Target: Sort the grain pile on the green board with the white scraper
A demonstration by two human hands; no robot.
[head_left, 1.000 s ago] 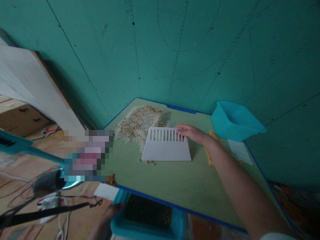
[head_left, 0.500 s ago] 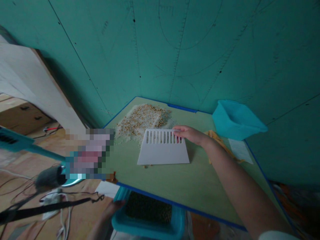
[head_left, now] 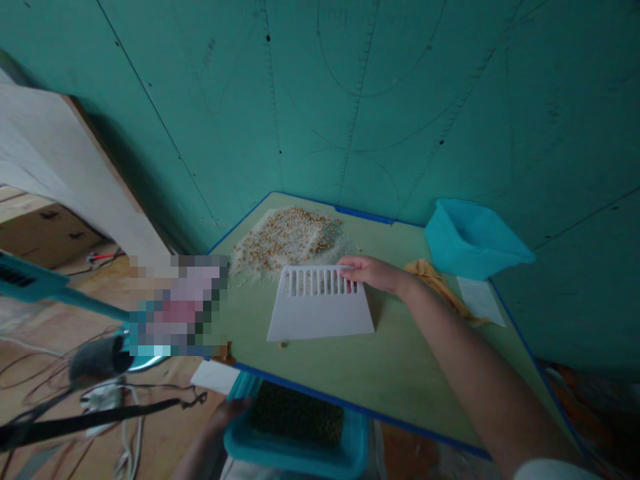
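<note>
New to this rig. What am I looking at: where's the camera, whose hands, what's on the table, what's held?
No robot here: these are one person's bare hands. The only view comes from a camera worn on the head, looking forward and down. The right hand grips a white plate by its slotted upper edge. The left hand is at the left side of a blue tub, below the near edge of the table; whether it grips the tub is unclear. On the table, a pile of pale and orange-yellow grains lies beyond the plate. At right are a blue bin and a yellow cloth.
</note>
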